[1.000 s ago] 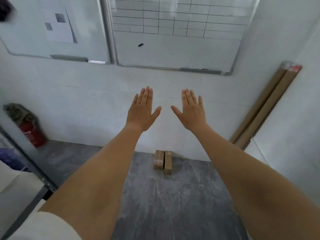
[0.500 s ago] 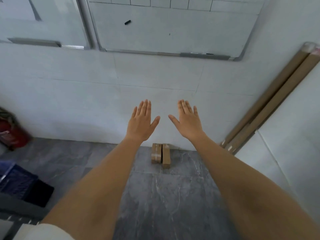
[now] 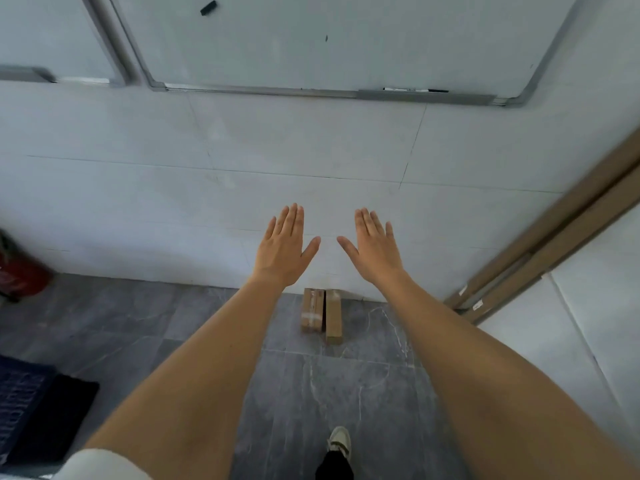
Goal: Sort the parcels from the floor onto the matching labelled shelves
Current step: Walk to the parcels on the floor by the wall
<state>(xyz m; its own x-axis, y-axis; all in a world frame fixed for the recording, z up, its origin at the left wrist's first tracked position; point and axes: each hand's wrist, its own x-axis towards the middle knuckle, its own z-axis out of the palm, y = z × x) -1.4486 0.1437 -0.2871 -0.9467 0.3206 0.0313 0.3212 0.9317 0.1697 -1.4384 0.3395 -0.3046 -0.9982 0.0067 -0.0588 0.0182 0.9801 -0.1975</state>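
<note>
Two narrow brown cardboard parcels stand side by side on the grey floor against the white wall: the taped parcel (image 3: 312, 310) on the left, the plain parcel (image 3: 334, 317) touching it on the right. My left hand (image 3: 283, 249) and my right hand (image 3: 375, 249) are stretched out in front of me, backs up, fingers straight and thumbs spread. Both hands hold nothing and hover above and short of the parcels. No shelves show in this view.
Long cardboard tubes (image 3: 540, 251) lean in the right corner. A red fire extinguisher (image 3: 20, 275) stands at the left wall. A dark blue crate (image 3: 20, 403) sits at lower left. Whiteboards (image 3: 329, 43) hang above. My shoe (image 3: 339, 441) is on the floor.
The view has tilted down and drawn nearer to the wall; the parcels sit lower and larger in the frame. My hands keep the same flat, empty pose. My shoe has come into view.
</note>
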